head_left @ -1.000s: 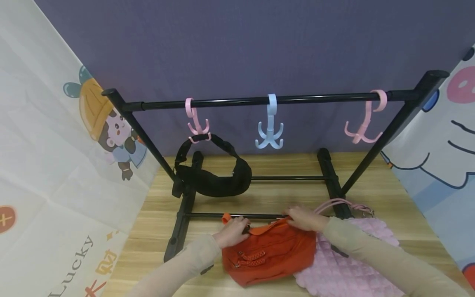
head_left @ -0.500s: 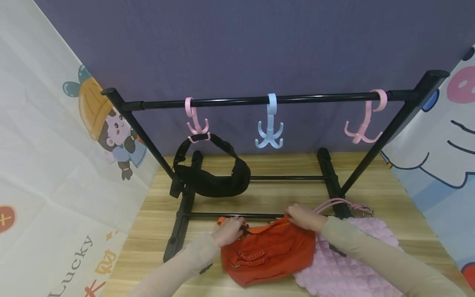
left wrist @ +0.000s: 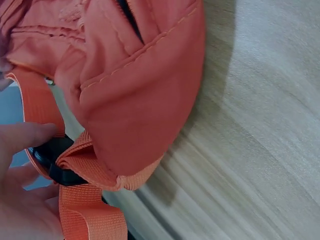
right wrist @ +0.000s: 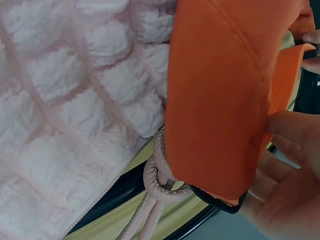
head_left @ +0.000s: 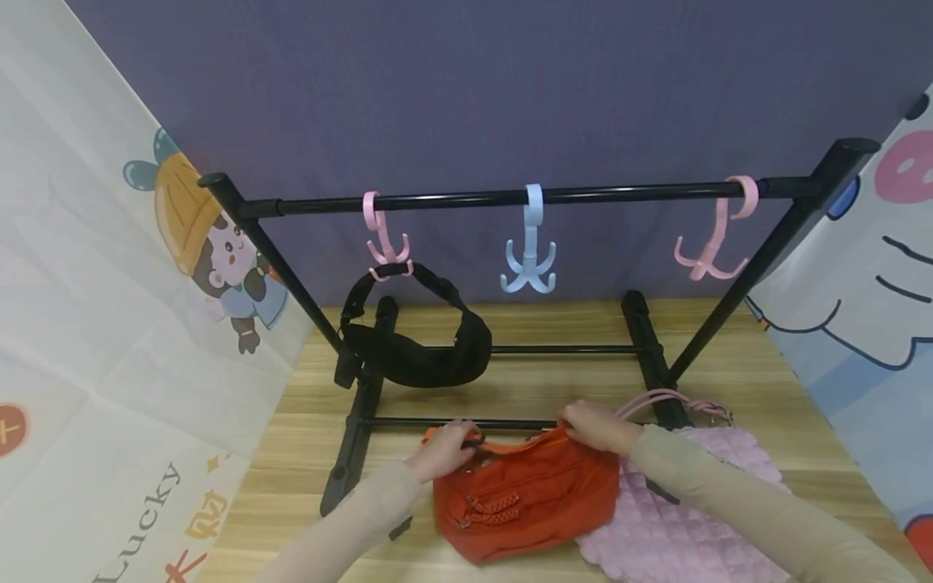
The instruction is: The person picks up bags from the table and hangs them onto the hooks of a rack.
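Note:
An orange waist bag [head_left: 539, 494] lies at the front of the table with its zipped side up. My left hand [head_left: 443, 453] is at the bag's upper left corner. In the left wrist view its thumb and fingers pinch the black buckle [left wrist: 55, 157] on the orange strap [left wrist: 40, 100]. At the upper right corner my right hand [head_left: 598, 425] grips the bag's top edge and strap [right wrist: 285, 77], thumb on the near side. A pink quilted bag [head_left: 685, 522] lies partly under the orange one and under my right forearm.
A black rack stands around this spot, its top bar [head_left: 452, 198] carrying a left pink hook [head_left: 371, 212], a blue hook [head_left: 534, 210] and a right pink hook [head_left: 720, 223]. A black waist bag [head_left: 426, 363] hangs from the left hook. The rack's low front bar [head_left: 415, 422] runs just behind my hands.
My left hand has shifted slightly left and up, drawing the strap and buckle away from the bag's corner. The right hand and the bag's body have barely moved.

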`<state>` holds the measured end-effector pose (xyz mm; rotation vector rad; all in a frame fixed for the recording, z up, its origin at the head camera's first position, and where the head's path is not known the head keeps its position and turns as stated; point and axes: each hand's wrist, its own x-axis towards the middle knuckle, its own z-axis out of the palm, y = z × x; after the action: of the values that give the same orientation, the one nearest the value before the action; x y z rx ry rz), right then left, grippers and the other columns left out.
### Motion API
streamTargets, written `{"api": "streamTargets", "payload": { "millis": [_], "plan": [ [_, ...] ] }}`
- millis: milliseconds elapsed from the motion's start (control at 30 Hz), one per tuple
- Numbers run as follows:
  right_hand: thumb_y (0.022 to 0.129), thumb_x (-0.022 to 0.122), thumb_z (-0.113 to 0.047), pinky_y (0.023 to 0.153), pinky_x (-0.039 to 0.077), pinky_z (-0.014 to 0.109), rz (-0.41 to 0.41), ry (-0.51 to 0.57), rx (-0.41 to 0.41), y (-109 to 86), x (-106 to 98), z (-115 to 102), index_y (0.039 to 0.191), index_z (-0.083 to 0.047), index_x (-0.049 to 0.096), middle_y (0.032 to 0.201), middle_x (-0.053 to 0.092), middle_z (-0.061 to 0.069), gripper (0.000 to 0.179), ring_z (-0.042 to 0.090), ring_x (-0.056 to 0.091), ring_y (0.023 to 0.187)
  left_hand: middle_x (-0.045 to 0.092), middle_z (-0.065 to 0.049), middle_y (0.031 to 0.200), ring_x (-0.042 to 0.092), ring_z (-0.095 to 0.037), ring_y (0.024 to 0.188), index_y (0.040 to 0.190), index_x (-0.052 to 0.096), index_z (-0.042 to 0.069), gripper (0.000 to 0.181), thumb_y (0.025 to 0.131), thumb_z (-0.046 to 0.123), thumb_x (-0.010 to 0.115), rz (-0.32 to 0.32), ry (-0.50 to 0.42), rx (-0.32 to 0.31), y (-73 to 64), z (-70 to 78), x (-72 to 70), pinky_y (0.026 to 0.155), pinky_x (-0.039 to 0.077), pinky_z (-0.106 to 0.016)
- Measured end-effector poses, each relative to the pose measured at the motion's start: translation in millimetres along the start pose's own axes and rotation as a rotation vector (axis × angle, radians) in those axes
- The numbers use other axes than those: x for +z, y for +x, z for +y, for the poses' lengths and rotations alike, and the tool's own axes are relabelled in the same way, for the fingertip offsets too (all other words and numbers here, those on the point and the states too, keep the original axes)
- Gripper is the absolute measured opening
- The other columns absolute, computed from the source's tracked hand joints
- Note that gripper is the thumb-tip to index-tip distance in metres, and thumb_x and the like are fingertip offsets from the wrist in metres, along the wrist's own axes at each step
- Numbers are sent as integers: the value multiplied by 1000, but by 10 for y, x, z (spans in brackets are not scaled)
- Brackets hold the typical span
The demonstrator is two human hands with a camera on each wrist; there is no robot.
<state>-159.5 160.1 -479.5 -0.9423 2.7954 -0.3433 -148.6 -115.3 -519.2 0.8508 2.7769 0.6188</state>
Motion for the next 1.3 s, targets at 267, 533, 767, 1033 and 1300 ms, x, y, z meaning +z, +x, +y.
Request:
{"api": "streamTargets", "payload": {
  "millis": [267, 533, 767, 1033, 1300],
  "plan": [
    [74, 65, -4, 60, 46, 32, -3, -13, -7, 1, -11, -11, 76, -6, 62, 70, 59, 2, 4, 19, 58, 67, 58, -9, 98, 56, -22, 88, 105, 57, 7, 24, 81, 9, 60, 56, -120, -60, -23, 26, -96, 73, 45, -33],
    [75, 65, -6, 63, 48, 34, -4, 1, -20, 4, -53, -60, 83, -3, 65, 76, 63, 6, 8, 22, 61, 71, 57, -9, 96, 55, -23, 83, 107, 57, 2, 30, 79, 10, 63, 118, -187, -48, -26, 57, -189, 69, 44, -33],
    [78, 64, -9, 63, 48, 34, 36, 15, -58, -10, -87, -61, 81, -4, 66, 75, 64, 5, 7, 21, 61, 70, 56, -7, 92, 53, -20, 80, 108, 56, 2, 32, 76, 6, 63, 136, -267, -44, -27, 122, -287, 68, 43, -30],
    [79, 63, -11, 68, 49, 35, 83, 32, -46, -52, -170, -78, 89, -3, 68, 84, 67, 7, 13, 23, 63, 78, 56, -6, 91, 55, -18, 81, 106, 58, 3, 33, 74, 4, 64, 190, -326, -41, -53, 164, -365, 69, 44, -28],
    [80, 59, -8, 46, 37, 21, 132, 134, -4, -112, -280, -132, 98, -2, 67, 78, 65, 8, 20, 5, 43, 49, 57, -4, 92, 57, -19, 83, 105, 59, 7, 33, 74, 3, 66, 218, -392, -58, -80, 202, -470, 71, 45, -28]
  ]
}}
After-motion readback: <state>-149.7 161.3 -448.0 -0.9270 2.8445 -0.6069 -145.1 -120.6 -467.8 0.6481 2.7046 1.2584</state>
